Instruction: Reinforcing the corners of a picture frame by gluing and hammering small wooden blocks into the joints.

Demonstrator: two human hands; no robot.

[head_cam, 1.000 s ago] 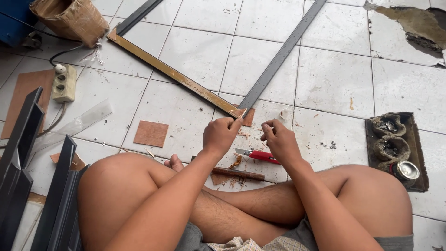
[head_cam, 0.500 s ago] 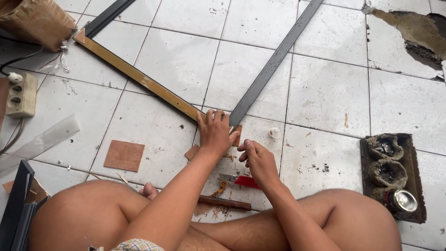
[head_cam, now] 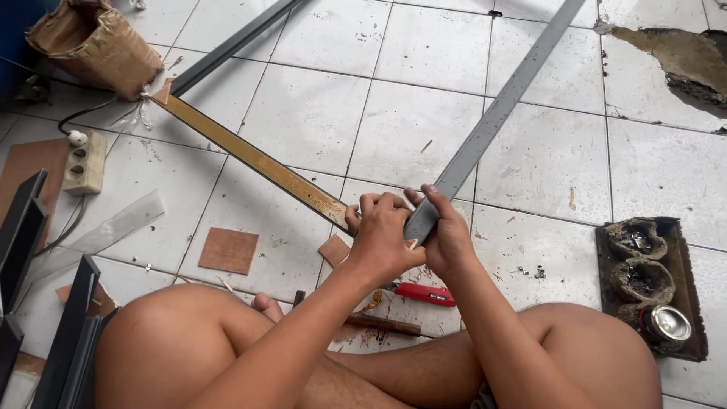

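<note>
White tiled floor [head_cam: 318, 113] — red knife [head_cam: 424, 293], power strip [head_cam: 85, 161], cardboard squares [head_cam: 229, 251] lie on it.

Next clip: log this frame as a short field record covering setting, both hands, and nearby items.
setting: person seated cross-legged on white tiled floor
left hand: gripping the corner where brown strip meets grey strip
right hand: wrapped around grey strip's near end
nearby: red utility knife, power strip, brown square piece

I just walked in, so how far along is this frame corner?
Done: a gold strip and a grey strip lie on the tiles, meeting in a V. In hand: left hand and right hand grip that corner. Left: the red knife lies unused.
</note>
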